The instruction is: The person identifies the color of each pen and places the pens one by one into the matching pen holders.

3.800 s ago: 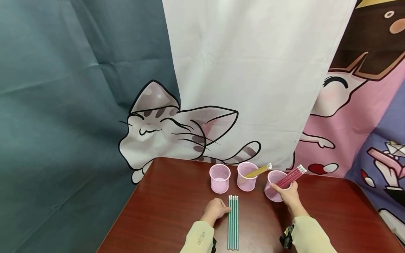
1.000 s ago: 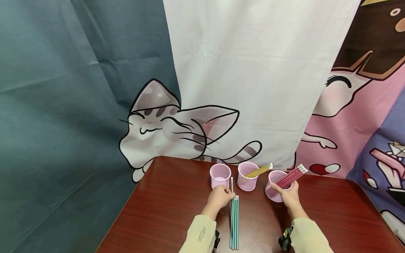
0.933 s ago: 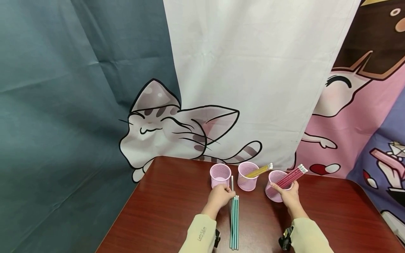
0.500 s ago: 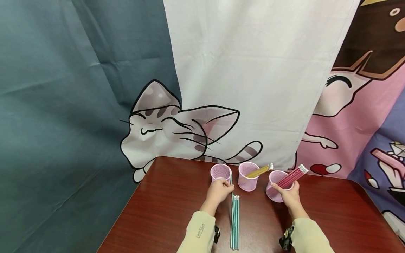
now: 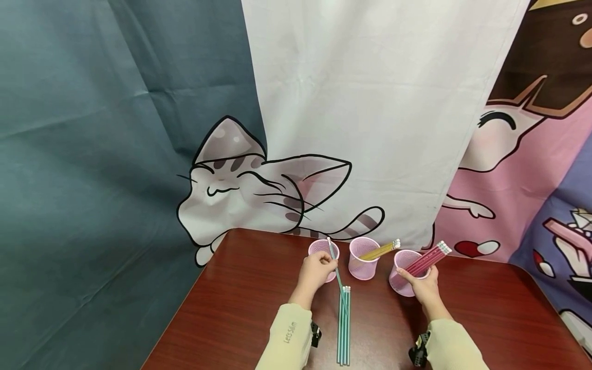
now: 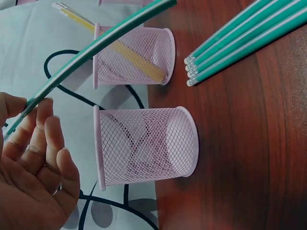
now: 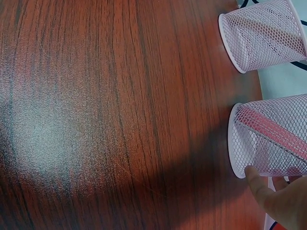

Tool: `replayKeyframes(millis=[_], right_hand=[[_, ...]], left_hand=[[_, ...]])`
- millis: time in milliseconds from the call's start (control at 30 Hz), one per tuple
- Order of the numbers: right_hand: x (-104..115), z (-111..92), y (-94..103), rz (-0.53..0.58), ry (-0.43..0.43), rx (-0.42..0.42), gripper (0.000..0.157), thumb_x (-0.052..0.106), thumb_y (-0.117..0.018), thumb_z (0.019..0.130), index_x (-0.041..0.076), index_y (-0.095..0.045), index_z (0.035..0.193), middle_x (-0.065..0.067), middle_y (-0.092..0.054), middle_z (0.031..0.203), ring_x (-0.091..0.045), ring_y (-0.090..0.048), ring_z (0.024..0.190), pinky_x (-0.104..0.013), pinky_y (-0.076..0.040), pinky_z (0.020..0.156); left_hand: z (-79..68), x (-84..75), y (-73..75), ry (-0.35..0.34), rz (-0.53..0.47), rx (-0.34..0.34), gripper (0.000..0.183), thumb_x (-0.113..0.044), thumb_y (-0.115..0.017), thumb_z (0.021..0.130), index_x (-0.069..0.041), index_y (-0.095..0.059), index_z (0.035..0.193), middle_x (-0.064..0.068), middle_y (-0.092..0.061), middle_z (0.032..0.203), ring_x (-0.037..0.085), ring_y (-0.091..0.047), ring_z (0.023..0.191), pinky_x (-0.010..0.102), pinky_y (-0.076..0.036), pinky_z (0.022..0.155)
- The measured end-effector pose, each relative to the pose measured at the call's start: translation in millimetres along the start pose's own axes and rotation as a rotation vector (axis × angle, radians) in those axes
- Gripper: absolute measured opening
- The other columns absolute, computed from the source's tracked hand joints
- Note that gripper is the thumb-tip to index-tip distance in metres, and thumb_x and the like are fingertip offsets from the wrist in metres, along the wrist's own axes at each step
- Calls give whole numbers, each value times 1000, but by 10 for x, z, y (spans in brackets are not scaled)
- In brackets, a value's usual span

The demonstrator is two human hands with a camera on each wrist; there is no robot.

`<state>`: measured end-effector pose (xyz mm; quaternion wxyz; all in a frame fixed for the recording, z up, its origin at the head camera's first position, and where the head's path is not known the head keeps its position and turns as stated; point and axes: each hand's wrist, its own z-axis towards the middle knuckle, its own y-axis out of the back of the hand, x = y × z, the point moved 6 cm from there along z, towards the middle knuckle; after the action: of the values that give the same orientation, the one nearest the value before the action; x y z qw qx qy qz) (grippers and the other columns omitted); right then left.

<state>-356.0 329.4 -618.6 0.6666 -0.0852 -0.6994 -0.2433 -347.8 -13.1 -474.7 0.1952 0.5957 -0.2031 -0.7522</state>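
Note:
My left hand [image 5: 316, 270] pinches a green pencil [image 6: 86, 55] near its eraser end, between thumb and fingertips. The pencil slants, eraser end up, above the other green pencils [image 5: 343, 339], several of which lie side by side on the table. Just behind that hand stands a pink mesh pencil cup [image 6: 144, 143] with nothing in it. At the right, my right hand [image 5: 426, 292] grips another pink mesh pencil cup [image 5: 400, 284], thumb at its front and fingers at its far side. Red pencils [image 5: 424, 260] lean out of this cup to the right.
Between those two cups is a third pink mesh cup [image 5: 359, 270] with yellow pencils [image 5: 380, 250] leaning right. All stand near the back of a reddish-brown wooden table [image 5: 231, 308]. A printed cloth [image 5: 370, 103] hangs directly behind the table's far edge.
The left hand has picked one green pencil from the row and raised it, moving away and slightly left to the leftmost cup. The right hand keeps its hold on the right cup.

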Motion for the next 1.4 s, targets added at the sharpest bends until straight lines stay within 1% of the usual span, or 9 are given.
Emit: replayKeyframes(millis=[167, 300, 467, 533, 733, 833, 1000, 1267, 1400], right_hand=[[76, -48, 2, -16, -6, 11, 114, 45, -80, 66, 6, -7, 144, -27, -22, 140, -40, -24, 126, -50, -19, 105], [305, -220, 1, -20, -12, 10, 112, 45, -79, 68, 3, -7, 144, -28, -22, 139, -41, -24, 126, -49, -19, 105], [582, -411, 1, 4, -3, 18, 107, 34, -78, 72, -2, -6, 142, -33, -19, 137, -45, -22, 125, -51, -16, 106], [525, -367, 3, 0, -6, 10, 108, 35, -79, 70, 0, -7, 142, -31, -22, 137, -42, -23, 126, -52, -17, 105], [33, -32, 1, -17, -9, -17, 114, 45, -82, 64, 7, -9, 144, -22, -25, 140, -36, -26, 126, -48, -20, 105], [-65, 31, 2, -11, -3, -16, 114, 45, -81, 64, 10, -9, 145, -21, -24, 140, -35, -26, 127, -48, -20, 105], [-30, 2, 1, -15, -2, 6, 113, 44, -80, 67, 9, -7, 145, -25, -22, 141, -39, -24, 127, -50, -18, 105], [43, -35, 8, 3, -12, -7, 118, 47, -83, 61, 8, -9, 145, -24, -24, 140, -37, -25, 127, -50, -19, 105], [196, -142, 4, 11, -24, 8, 118, 44, -83, 62, 7, -8, 145, -26, -23, 140, -38, -24, 127, -50, -18, 106]], left_hand=[[22, 7, 47, -10, -29, -16, 10, -20, -66, 76, -14, -63, 69, -9, -60, 62, 2, -51, 58, 21, -40, 53], [42, 14, 93, 4, -72, -44, 10, -19, -66, 76, -12, -65, 71, -8, -62, 61, 2, -54, 57, 22, -41, 54], [64, 19, 174, 34, -125, -128, 8, -18, -68, 76, -12, -67, 72, -6, -64, 64, 4, -58, 61, 23, -44, 59], [71, 25, 202, 46, -153, -161, 7, -17, -68, 76, -12, -67, 73, -6, -66, 65, 5, -59, 63, 24, -45, 61], [87, 27, 277, 40, -207, -247, 6, -16, -69, 78, -11, -67, 74, -5, -67, 66, 6, -60, 63, 25, -45, 61], [92, 32, 321, 40, -217, -294, 8, -16, -68, 77, -11, -66, 72, -5, -66, 65, 6, -58, 61, 24, -44, 58], [94, 41, 389, 44, -251, -363, 7, -13, -68, 75, -9, -64, 70, -3, -64, 62, 6, -55, 58, 24, -42, 53], [92, 58, 465, 18, -294, -457, 8, -11, -68, 77, -6, -63, 71, 0, -64, 62, 7, -56, 57, 24, -43, 52], [76, 85, 497, 15, -317, -505, 7, -9, -68, 78, -6, -63, 73, 1, -66, 64, 9, -59, 58, 22, -45, 54]])
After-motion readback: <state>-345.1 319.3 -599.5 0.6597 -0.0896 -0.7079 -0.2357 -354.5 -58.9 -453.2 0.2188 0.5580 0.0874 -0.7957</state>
